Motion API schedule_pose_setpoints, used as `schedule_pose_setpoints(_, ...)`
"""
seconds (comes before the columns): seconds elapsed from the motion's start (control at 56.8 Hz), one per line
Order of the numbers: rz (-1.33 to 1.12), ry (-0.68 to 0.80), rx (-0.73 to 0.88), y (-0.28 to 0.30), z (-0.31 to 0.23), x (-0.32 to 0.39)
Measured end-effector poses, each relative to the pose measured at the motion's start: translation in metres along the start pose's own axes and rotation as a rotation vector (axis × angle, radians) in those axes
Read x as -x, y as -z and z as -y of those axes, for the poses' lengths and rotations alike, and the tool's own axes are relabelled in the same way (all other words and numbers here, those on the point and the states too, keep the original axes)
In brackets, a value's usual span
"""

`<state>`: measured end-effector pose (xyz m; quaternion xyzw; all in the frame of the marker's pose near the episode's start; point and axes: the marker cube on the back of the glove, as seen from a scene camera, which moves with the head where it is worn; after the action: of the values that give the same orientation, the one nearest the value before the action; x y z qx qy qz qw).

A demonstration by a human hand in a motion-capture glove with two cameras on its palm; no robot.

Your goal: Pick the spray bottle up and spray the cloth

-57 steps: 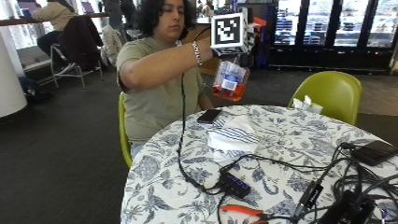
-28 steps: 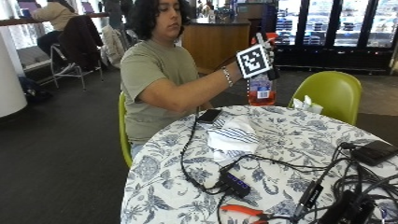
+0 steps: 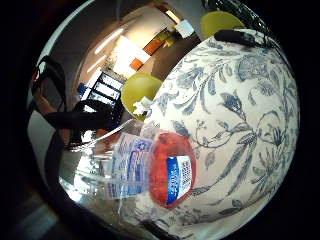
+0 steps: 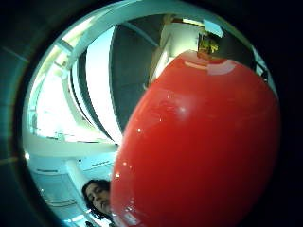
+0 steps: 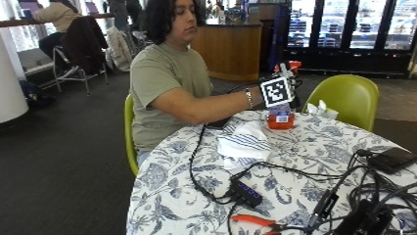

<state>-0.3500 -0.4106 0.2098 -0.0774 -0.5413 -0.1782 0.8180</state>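
Observation:
In the outside view my gloved right hand [image 5: 291, 87] grips the neck of a clear spray bottle [image 5: 281, 117] with orange liquid and a red spray head [image 5: 291, 66]. The bottle stands upright at the far side of the floral table [image 5: 338, 147], its base at or just above the tabletop. A white cloth with blue stripes [image 5: 241, 139] lies crumpled on the table just in front of the bottle, toward the person. The little finger side palm view shows the bottle's label and orange base [image 3: 172, 170] over the tablecloth. The red spray head [image 4: 199, 142] fills the thumb side palm view.
A black phone [image 5: 218, 122] lies by the person's chest. A black hub [image 5: 246, 191], tangled cables [image 5: 326, 196] and orange-handled pliers [image 5: 257, 221] cover the near side. A black device [image 5: 391, 159] sits at the right edge. A green chair [image 5: 345, 98] stands behind the table.
The hand has carried the bottle from chest height down and to the right, to the table's far side beyond the cloth. The outside camera view has also shifted.

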Motion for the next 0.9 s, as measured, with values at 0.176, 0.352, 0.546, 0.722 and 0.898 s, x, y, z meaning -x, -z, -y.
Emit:
schedule_pose_setpoints(0.176, 0.021, 0.009, -0.053, -0.002, 0.022, -0.003)
schedule_pose_setpoints(0.352, -0.039, 0.022, 0.048, -0.004, 0.02, -0.016)
schedule_pose_setpoints(0.546, -0.012, -0.053, 0.162, 0.003, 0.004, -0.013)
schedule_pose_setpoints(0.722, -0.178, -0.076, 0.128, 0.021, -0.015, -0.007)
schedule_pose_setpoints(0.898, -0.42, 0.014, 0.222, 0.051, -0.046, 0.003)
